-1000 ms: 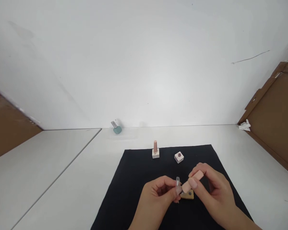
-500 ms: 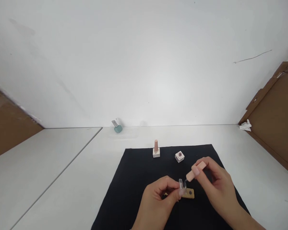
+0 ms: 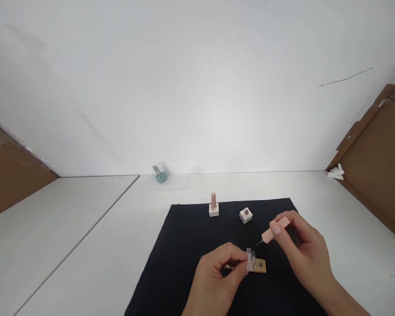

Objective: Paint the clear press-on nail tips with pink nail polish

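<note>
Between the thumb and fingers of my left hand (image 3: 217, 274) is a clear false nail tip (image 3: 249, 258), pinched at its lower part. A second clear piece stands just to its right. They are over a small tan bar (image 3: 260, 266) with a dark round spot, partly hidden by my fingers. My right hand (image 3: 307, 248) is closed around the pink cap of a nail polish brush (image 3: 276, 230). The brush's dark tip points down and left, apart from the clear pieces. Behind them, a white nail polish bottle (image 3: 245, 216) stands uncapped on the black mat (image 3: 184, 245).
A capped nail polish bottle (image 3: 213, 207) with a pink cap stands at the mat's back edge. Farther back leans a teal bottle (image 3: 160, 176) with a silvery cap, near the white wall. Crumpled white tissue (image 3: 336, 172) lies by the brown cardboard side (image 3: 378, 166).
My right hand has drawn the brush up and to the right, away from the clear tips. My left hand has stayed nearly still, keeping its pinch.
</note>
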A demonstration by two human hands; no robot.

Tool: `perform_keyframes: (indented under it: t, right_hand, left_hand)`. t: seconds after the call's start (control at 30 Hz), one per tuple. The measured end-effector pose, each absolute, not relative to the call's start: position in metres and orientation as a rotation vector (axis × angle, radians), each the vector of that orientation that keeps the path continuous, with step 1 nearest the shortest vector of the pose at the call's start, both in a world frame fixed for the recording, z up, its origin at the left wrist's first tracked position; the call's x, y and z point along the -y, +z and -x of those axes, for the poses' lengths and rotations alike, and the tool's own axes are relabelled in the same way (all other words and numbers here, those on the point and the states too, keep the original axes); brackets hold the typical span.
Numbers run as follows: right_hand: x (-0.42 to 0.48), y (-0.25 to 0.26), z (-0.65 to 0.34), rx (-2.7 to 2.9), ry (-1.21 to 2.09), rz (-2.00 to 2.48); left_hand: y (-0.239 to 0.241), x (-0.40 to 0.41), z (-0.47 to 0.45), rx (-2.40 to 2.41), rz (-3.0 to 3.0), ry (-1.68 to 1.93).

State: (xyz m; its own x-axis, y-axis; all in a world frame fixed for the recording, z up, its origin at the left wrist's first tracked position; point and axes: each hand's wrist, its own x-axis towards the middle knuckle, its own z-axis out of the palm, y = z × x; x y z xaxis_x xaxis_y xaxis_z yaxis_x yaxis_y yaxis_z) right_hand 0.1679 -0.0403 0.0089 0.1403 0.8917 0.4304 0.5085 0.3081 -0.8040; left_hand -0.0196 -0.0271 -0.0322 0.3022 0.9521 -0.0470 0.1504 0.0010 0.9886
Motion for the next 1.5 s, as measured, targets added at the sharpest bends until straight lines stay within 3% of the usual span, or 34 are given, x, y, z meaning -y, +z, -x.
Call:
perform_keyframes:
  t: [0.23,0.43,0.63,0.83,1.03,1.23,1.4,1.5]
  right_hand:
    - [0.046,0.009,-0.163,1.78,0.647,1.148]
    - [0.042,0.007,-0.166,1.546,0.453,1.298]
    - [0.044,0.009,-0.165,1.737,0.657,1.185]
    - [0.041,0.008,-0.166,1.536,0.501,1.356]
    - [0.043,0.008,-0.166,1.688,0.654,1.26]
    - [0.041,0.009,-0.167,1.537,0.419,1.32]
    - [0.044,0.009,-0.165,1.739,0.565,1.223]
    - [0.041,0.005,-0.165,1.622,0.486,1.324]
  left_hand:
    - [-0.032,0.03,0.019,-1.066,-1.669,0.976]
    - [-0.038,0.033,0.02,-1.0,-1.805,1.015]
    - [-0.041,0.033,0.021,-0.934,-1.886,1.057]
    - [-0.043,0.034,0.021,-0.903,-1.968,1.086]
    - [-0.045,0.034,0.022,-0.899,-2.018,1.103]
    - [-0.045,0.035,0.022,-0.903,-2.015,1.103]
    - [-0.044,0.034,0.02,-0.926,-2.022,1.099]
    - [-0.044,0.034,0.02,-0.941,-1.989,1.089]
